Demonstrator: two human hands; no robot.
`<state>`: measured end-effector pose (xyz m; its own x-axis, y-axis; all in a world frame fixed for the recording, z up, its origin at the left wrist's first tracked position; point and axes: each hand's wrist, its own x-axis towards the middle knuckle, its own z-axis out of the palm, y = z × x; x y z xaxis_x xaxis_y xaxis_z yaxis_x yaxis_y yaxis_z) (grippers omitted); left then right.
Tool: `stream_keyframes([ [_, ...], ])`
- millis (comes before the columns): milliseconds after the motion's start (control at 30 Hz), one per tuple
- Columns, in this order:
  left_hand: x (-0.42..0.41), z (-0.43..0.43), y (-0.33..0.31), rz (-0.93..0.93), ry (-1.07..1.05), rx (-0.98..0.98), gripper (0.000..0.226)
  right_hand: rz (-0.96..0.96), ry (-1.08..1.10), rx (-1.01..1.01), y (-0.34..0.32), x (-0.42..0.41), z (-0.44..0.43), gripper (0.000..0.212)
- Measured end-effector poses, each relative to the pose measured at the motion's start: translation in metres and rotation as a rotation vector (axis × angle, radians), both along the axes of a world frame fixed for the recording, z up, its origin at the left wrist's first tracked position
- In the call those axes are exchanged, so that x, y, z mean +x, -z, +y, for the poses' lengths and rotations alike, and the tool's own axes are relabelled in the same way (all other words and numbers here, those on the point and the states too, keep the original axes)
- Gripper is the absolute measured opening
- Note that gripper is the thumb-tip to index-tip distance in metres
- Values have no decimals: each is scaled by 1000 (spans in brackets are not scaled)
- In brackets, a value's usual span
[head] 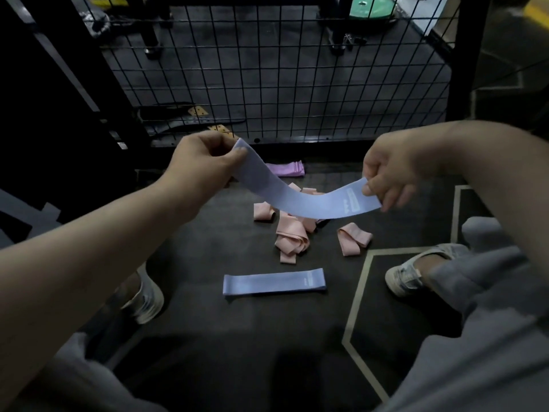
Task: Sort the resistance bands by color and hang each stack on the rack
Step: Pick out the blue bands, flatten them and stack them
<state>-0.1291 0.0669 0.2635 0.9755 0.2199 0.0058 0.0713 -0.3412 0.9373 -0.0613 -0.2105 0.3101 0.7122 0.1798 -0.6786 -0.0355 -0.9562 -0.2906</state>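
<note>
The flat blue band lies nearest me on the dark floor, low in the centre of the frame. If I let the one I hold fall carelessly, I judge it could land askew on that band. It could also drop into the pink heap just beyond and mix colours I mean to keep apart. The held blue band sags in its middle. I only pinch it at each end, so a slack thumb could let one end slip.

My left hand pinches the upper-left end between thumb and curled fingers. My right hand pinches the labelled end at centre right. The band spans between them, above the pink heap. Beyond my left hand the purple stack lies near the foot of the wire grid. I see no band hung on it.
</note>
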Motion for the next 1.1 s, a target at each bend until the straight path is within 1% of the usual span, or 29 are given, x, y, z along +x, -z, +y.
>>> stream_keyframes([
  [100,-2,0,-2,19,74,50,11,45,-29,-63,8,-2,2,13],
  [167,-4,2,10,83,105,121,10,75,-35,-48,23,-5,6,12],
  [200,-4,5,21,141,101,155,11,75,-26,-25,36,-4,8,12],
  [267,-4,15,54,321,77,172,14,78,39,6,70,0,10,13],
  [333,-5,29,91,535,25,131,11,100,136,1,109,6,11,14],
  [367,-5,37,109,611,-19,99,7,100,190,-9,129,8,12,13],
  [400,-5,43,126,664,-66,68,4,95,241,-15,150,9,13,11],
  [500,-11,50,177,786,-174,-2,17,116,370,-10,214,6,16,13],
  [567,-19,49,208,837,-210,-30,20,121,402,-33,246,-1,20,14],
  [600,-23,48,222,858,-223,-44,20,106,391,-53,259,-2,20,9],
  [667,-29,47,244,888,-272,-83,20,92,326,-99,278,-5,20,3],
  [733,-31,45,265,925,-341,-88,20,89,286,-116,296,-8,16,4],
  [767,-32,42,274,955,-369,-72,21,95,290,-107,305,-10,14,7],
  [833,-33,38,288,979,-395,-24,22,97,304,-121,323,-13,9,20],
  [900,-33,37,303,962,-363,42,22,94,340,-131,340,-18,7,25],
  [1033,-36,39,320,955,-375,86,12,45,387,-150,359,-31,12,27],
  [1100,-36,39,325,955,-392,94,14,25,384,-148,364,-35,15,26],
])
